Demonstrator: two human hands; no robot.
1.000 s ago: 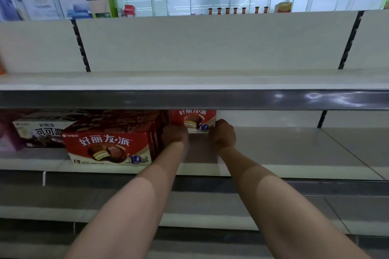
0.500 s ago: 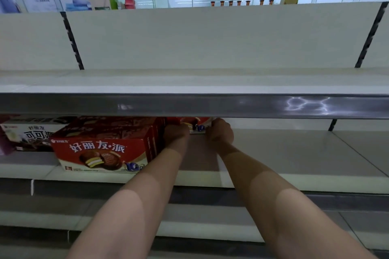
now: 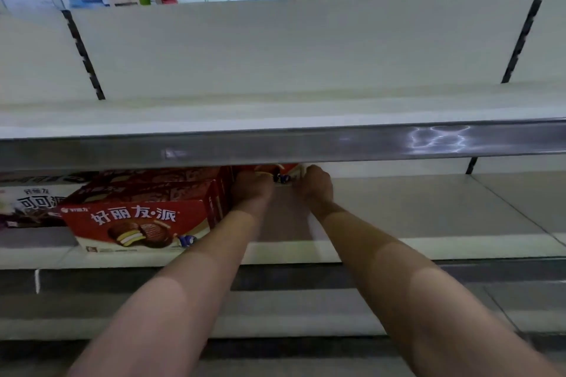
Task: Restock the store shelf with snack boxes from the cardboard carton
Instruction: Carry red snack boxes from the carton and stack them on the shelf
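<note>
Both my arms reach deep into the middle shelf [image 3: 413,217]. My left hand [image 3: 252,185] and my right hand [image 3: 317,184] grip the two ends of a red snack box [image 3: 283,173] at the back of the shelf. Only its lower strip shows under the shelf rail above. Left of my hands, red snack boxes [image 3: 144,217] with a chocolate pie picture stand stacked, reaching the shelf's front edge. The cardboard carton is not in view.
A white and brown cocoa box [image 3: 30,202] sits at the far left of the same shelf. The upper shelf [image 3: 275,113] has a grey front rail [image 3: 306,144] that hides the back of the middle shelf. Lower shelves run below my arms.
The view has tipped so the upper rail now hides most of the red box in my hands. My hands stay at its two ends, deep at the back.
</note>
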